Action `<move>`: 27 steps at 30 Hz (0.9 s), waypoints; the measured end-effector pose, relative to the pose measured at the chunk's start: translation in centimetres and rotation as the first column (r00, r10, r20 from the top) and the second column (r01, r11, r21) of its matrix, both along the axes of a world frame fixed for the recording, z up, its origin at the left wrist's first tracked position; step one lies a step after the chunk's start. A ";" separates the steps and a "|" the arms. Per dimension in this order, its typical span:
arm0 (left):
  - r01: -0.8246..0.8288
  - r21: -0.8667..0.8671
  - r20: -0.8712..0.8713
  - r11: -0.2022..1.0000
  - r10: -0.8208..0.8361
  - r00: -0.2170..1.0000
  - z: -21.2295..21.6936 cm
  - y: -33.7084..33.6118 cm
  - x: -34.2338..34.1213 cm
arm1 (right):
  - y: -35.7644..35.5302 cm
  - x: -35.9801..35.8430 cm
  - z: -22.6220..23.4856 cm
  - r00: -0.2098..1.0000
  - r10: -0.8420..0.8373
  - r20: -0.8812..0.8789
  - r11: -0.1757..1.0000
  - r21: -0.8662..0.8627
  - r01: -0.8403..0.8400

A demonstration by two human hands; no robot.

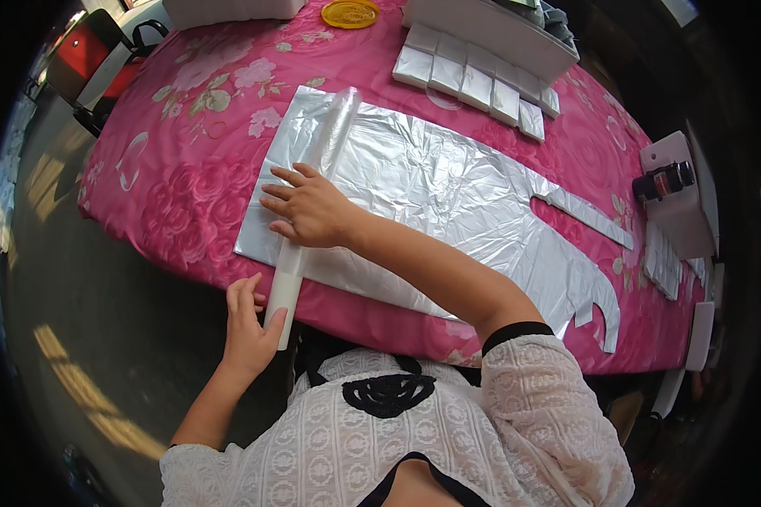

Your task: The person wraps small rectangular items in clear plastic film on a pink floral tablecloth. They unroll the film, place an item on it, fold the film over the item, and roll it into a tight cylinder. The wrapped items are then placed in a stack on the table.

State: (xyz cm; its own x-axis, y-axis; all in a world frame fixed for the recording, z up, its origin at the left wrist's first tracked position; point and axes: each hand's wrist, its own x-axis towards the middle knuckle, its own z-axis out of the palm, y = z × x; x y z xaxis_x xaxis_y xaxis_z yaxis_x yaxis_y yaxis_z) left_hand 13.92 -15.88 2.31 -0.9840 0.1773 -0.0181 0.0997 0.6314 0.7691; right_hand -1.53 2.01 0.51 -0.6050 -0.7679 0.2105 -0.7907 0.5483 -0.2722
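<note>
A long white tube (pixel 289 279) wrapped in clear plastic film lies across one end of a silvery, crinkled plastic carrier bag (pixel 423 186) with cut-out handles at the right. The bag lies flat, and I cannot tell whether it is one or a stack. Past the table's front edge, my left hand (pixel 254 317) is closed around the near end of the tube, thumb on top. My right hand (pixel 309 207) rests palm down over the tube's middle, fingers spread towards the left. The part of the tube beneath that palm is hidden.
A pink flowered cloth (pixel 199 211) covers the table. At the back stand a white box (pixel 490 38), flat silvery packets (pixel 473 80) and a yellow dish (pixel 350 13). Another white box (pixel 681 198) and a dark jar (pixel 664 181) are at the right. A chair (pixel 101 63) stands far left.
</note>
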 end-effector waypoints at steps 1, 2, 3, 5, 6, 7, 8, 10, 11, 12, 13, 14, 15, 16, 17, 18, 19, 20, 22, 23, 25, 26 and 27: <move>-0.011 -0.066 -0.049 0.998 0.008 0.999 -0.1 0.1 -0.2 | -1.8 -0.6 0.1 0.999 -0.035 0.004 0.999 0.012 0.035; -0.025 -0.137 -0.095 0.990 0.012 0.995 -0.2 0.1 -0.4 | -3.4 -1.1 0.0 0.997 -0.070 0.010 0.997 0.017 0.070; -0.038 -0.222 -0.103 0.974 0.015 0.995 -0.3 0.1 -0.7 | -4.7 -1.4 -0.2 0.987 -0.160 0.014 0.985 -0.057 0.161; -0.056 -0.249 0.011 0.967 0.061 0.998 -0.5 -0.5 -1.3 | -6.6 -1.4 -0.3 0.943 -0.330 0.041 0.923 -0.196 0.331; -0.064 -0.263 0.068 0.963 0.084 0.994 -0.6 -1.0 -1.6 | -6.9 -1.2 -0.6 0.902 -0.424 0.079 0.860 -0.277 0.428; -0.070 -0.232 0.025 0.970 0.078 0.997 -1.0 -1.4 -1.8 | -6.8 -0.9 -0.8 0.854 -0.508 0.115 0.785 -0.347 0.514; -0.065 -0.113 0.125 0.991 0.079 0.989 -1.1 -1.8 -1.9 | -6.8 -0.6 -1.1 0.796 -0.584 0.159 0.695 -0.410 0.591; -0.081 0.125 0.322 0.989 0.037 0.946 -1.2 -2.3 -1.8 | -6.1 0.3 -1.7 0.741 -0.569 0.357 0.523 -0.539 0.661; -0.148 0.332 0.413 0.932 -0.003 0.911 -1.3 -1.7 -1.5 | -5.7 0.6 -2.1 0.715 -0.528 0.458 0.399 -0.610 0.685; -0.219 0.474 0.546 0.853 -0.090 0.833 -1.5 -1.3 -1.3 | -5.1 0.9 -2.4 0.689 -0.472 0.550 0.263 -0.658 0.705; -0.236 0.601 0.563 0.763 -0.194 0.804 -1.0 -0.6 -0.9 | -3.7 1.4 -0.7 0.691 -0.321 0.648 0.223 -0.657 0.720; -0.250 0.708 0.559 0.661 -0.308 0.770 -0.1 0.4 -0.9 | -2.6 1.4 -0.3 0.667 -0.106 0.738 0.042 -0.666 0.744; -0.206 0.816 0.485 0.540 -0.447 0.752 0.3 1.3 -0.9 | -1.2 2.0 1.5 0.597 0.195 0.779 0.003 -0.609 0.793; -0.238 0.874 0.452 0.423 -0.530 0.718 0.5 2.3 -0.7 | 0.4 2.7 4.0 0.481 0.482 0.732 -0.018 -0.541 0.841; -0.291 0.919 0.393 0.265 -0.654 0.646 0.8 3.2 -0.7 | 1.6 3.1 5.4 0.416 0.605 0.679 -0.048 -0.491 0.870; -0.361 0.926 0.313 0.110 -0.759 0.571 1.2 4.2 -0.8 | 3.0 3.4 6.3 0.413 0.636 0.652 -0.022 -0.519 0.854; -0.388 0.920 0.276 0.060 -0.802 0.531 1.6 5.3 -1.0 | 4.1 3.7 7.2 0.418 0.601 0.682 -0.029 -0.504 0.863; -0.368 0.929 0.211 0.022 -0.851 0.481 1.9 6.6 -1.6 | 5.3 3.8 7.9 0.423 0.562 0.711 -0.035 -0.490 0.871; -0.244 0.892 0.452 0.381 -0.719 0.529 3.1 9.0 -2.7 | 8.0 4.4 9.4 0.459 0.289 0.840 0.043 -0.491 0.870; -0.034 0.776 0.473 0.630 -0.544 0.693 3.3 10.6 -2.8 | 9.0 4.8 9.5 0.525 0.184 0.831 0.066 -0.543 0.837; 0.139 0.524 0.382 0.840 -0.378 0.843 3.3 13.0 -2.7 | 11.1 5.7 9.8 0.563 0.158 0.811 0.068 -0.578 0.813; 0.101 0.686 0.455 0.721 -0.533 0.713 3.6 13.5 -2.7 | 12.1 6.3 10.1 0.543 0.240 0.805 0.042 -0.567 0.823; 0.017 0.810 0.479 0.586 -0.678 0.557 4.0 13.8 -2.7 | 12.9 6.8 10.2 0.521 0.321 0.790 0.018 -0.556 0.831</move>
State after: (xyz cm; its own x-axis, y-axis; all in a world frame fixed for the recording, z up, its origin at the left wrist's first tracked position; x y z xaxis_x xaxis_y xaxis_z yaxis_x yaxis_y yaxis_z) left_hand 11.26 -2.04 6.33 -0.5300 0.7794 -0.3342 -0.5723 -0.0379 0.8192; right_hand 5.30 14.96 10.75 -0.9944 -0.0093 -0.1056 0.0960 -0.5016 -0.8597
